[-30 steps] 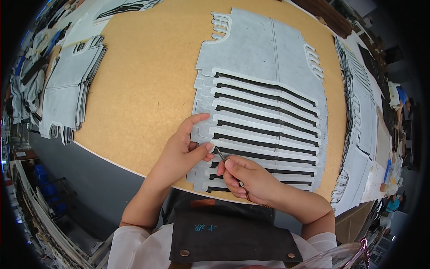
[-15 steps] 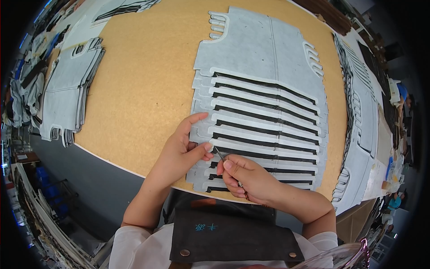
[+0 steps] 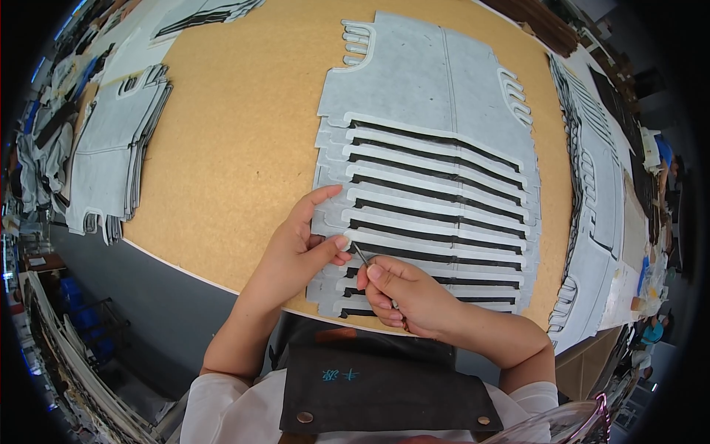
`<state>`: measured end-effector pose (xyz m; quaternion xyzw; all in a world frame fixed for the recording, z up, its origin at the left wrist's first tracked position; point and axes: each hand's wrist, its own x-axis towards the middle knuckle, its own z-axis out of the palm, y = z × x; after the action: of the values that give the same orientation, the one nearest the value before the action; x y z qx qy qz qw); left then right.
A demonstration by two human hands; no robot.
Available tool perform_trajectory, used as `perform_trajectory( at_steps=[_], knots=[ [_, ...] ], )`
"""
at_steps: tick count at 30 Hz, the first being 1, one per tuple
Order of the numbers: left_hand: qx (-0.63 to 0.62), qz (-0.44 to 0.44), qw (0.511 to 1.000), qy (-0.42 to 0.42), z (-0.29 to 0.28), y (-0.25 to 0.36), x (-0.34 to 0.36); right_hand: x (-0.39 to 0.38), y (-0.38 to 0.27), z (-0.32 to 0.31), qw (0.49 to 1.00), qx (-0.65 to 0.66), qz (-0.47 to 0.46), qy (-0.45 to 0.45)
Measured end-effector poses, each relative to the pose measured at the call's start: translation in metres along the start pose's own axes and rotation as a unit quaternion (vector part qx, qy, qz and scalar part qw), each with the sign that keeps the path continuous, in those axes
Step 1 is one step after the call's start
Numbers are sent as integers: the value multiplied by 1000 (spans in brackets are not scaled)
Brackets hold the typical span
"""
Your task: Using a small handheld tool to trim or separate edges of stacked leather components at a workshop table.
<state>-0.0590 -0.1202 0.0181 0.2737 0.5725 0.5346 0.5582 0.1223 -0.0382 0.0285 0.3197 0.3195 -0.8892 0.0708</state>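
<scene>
Grey leather-like panels [image 3: 403,81] lie overlapped in a stepped stack, with black strips [image 3: 436,177] showing between white-edged bands. At the left edge of the lower panels, my left hand [image 3: 299,251] pinches a panel's white edge between thumb and curled fingers, its index finger stretched out over the stack. My right hand [image 3: 407,292] grips a thin metal rod-like tool [image 3: 359,254]. The tool's tip touches or nearly touches the end of a black strip, right beside my left thumb. Its exact kind is hard to make out, since my fingers cover most of it.
The panels rest on a tan board tabletop [image 3: 222,170]. Another stack of grey panels [image 3: 111,148] lies at the left edge, and more panels [image 3: 592,192] line the right side. Dark pieces [image 3: 200,18] lie at the far left. The table's front edge runs close to my apron [image 3: 384,388].
</scene>
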Motion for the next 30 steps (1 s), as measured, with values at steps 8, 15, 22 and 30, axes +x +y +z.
perform_trajectory(
  at_steps=[8,15,22,30],
  knots=[
    [204,31,976,76,-5,9,-20,-12,-10,-1,1000,-3,19,-11],
    [-140,10,981,132,-5,0,-22,-16,-43,-1,1000,-11,-23,16],
    [-41,-20,998,33,-7,9,17,-4,-28,-14,998,-49,39,-7],
    [40,31,999,1,-12,4,25,8,-33,-12,999,-31,37,-9]
  ],
)
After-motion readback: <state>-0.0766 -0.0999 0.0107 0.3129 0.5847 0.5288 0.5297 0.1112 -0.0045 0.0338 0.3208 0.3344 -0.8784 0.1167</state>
